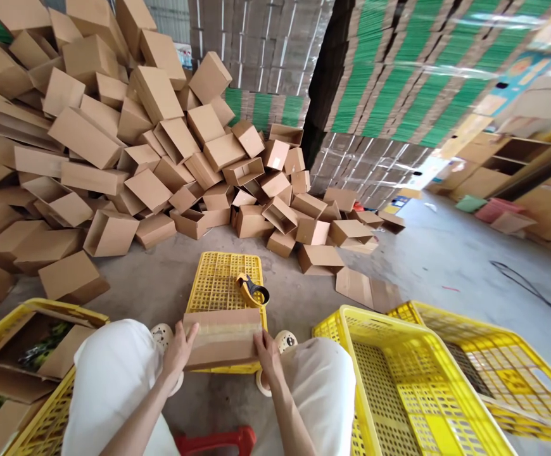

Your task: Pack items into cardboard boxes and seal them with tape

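Between my knees is a small brown cardboard box, closed, with a strip of tape along its upper side. My left hand grips its left end, thumb on top. At the opposite end, my right hand holds the box with the fingers partly hidden behind it. Under and beyond the box stands an upturned yellow plastic crate. A yellow and black tape dispenser lies on the crate, just past the box.
A big heap of brown cardboard boxes spreads ahead and left. Yellow crates stand at my right; a yellow crate at my left holds an open carton. Strapped cardboard stacks rise behind. Part of a red stool shows below.
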Demonstrator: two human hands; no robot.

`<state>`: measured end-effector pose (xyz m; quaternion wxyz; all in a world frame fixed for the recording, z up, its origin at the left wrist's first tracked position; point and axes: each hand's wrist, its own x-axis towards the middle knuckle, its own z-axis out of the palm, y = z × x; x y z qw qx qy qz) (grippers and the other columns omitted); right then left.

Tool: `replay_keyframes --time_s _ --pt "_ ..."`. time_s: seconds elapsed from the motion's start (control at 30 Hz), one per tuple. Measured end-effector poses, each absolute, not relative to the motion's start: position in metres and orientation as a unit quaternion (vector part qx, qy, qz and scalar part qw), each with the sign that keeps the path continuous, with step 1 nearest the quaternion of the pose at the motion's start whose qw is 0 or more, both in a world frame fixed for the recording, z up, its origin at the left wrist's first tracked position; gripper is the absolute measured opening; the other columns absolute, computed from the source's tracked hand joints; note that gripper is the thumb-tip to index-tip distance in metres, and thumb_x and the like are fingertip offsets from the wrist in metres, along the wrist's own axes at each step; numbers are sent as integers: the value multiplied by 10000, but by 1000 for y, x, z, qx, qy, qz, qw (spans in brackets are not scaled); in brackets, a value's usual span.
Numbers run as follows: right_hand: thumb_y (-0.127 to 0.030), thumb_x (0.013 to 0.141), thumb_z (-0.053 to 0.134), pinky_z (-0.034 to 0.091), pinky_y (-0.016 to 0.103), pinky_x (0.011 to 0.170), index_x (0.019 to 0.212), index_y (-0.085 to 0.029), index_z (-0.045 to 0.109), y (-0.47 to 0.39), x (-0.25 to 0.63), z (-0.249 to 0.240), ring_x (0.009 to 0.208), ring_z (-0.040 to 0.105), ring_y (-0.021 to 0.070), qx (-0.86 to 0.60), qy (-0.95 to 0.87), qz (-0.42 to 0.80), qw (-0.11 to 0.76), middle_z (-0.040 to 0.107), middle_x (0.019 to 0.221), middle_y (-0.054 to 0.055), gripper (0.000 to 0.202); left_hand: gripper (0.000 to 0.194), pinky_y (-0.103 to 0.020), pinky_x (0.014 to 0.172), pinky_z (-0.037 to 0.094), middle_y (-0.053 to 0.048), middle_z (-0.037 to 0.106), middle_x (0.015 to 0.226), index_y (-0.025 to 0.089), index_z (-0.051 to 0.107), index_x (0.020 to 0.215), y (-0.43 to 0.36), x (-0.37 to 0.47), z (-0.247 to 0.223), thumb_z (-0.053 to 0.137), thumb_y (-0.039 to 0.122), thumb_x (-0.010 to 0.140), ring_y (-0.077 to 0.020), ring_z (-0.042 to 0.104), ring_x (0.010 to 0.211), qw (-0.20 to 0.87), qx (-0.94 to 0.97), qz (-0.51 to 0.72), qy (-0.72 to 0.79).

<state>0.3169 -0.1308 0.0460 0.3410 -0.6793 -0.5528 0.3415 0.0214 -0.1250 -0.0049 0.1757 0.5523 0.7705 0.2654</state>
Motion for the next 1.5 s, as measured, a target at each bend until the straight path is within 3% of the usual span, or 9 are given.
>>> replay_keyframes --time_s 0.13,0.23,0.3,0.5,0.7,0.9,1.17,1.3,1.5 --pt "-493 989 518 503 489 1137 1547 -107 571 -120 305 42 1407 607 358 -701 -587 270 303 651 1498 220 680 988 -550 1080 540 -373 566 1513 -45 442 1562 -126 33 4 345 767 1007 -458 585 1416 77 597 229 765" --pt "-416 1043 455 320 663 1245 1627 -40 445 -117 288 40 1571 394 419 -745 -616 138 217 407 1680 280 695 829 -682 1221 357 -348 410 1655 -9 421 1611 -126 61 12 361 610 1063 -466 368 1577 2 647 212 732" --pt "-361 1073 398 230 712 1264 1648 -29 406 -125 274 39 1607 317 427 -736 -647 76 183 324 1716 282 664 699 -654 1270 305 -289 397 1687 41 392 1648 -127 87 14 378 448 1081 -410 347 1602 -8 688 207 695" --pt "-126 1030 358 297 584 1297 1627 -84 469 -155 251 36 1608 358 322 -655 -737 75 150 427 1685 211 608 633 -544 1268 383 -188 423 1704 117 344 1685 -141 127 14 375 192 1058 -315 396 1592 -3 776 203 596" --pt "-208 1082 386 339 586 1276 1599 -110 518 -162 284 43 1557 451 332 -644 -750 59 142 485 1645 208 542 628 -520 1264 392 -165 426 1706 154 408 1663 -150 66 16 414 430 1100 -326 407 1586 36 772 202 602" --pt "-272 1097 418 328 580 1286 1596 -29 490 -156 285 38 1604 350 372 -662 -733 50 150 414 1679 251 559 729 -621 1271 336 -267 383 1701 42 401 1644 -157 43 9 405 508 1083 -407 334 1609 15 711 191 677" --pt "-80 991 394 355 520 1285 1621 -87 477 -143 246 39 1608 358 306 -589 -794 75 129 440 1684 192 635 615 -538 1278 359 -159 431 1705 148 411 1660 -156 106 20 387 180 1046 -307 379 1602 16 781 174 599" --pt "-213 1071 364 335 556 1280 1638 -113 458 -140 272 40 1604 368 312 -608 -780 58 135 431 1691 185 583 612 -510 1265 392 -129 417 1717 177 373 1679 -158 81 21 433 328 1089 -293 391 1596 19 784 185 592" --pt "-362 1112 272 351 587 1256 1637 -32 430 -130 298 23 1626 304 366 -638 -754 32 150 370 1710 235 640 699 -590 1277 350 -202 404 1709 105 322 1687 -158 46 18 445 447 1090 -354 395 1588 -30 722 184 666"
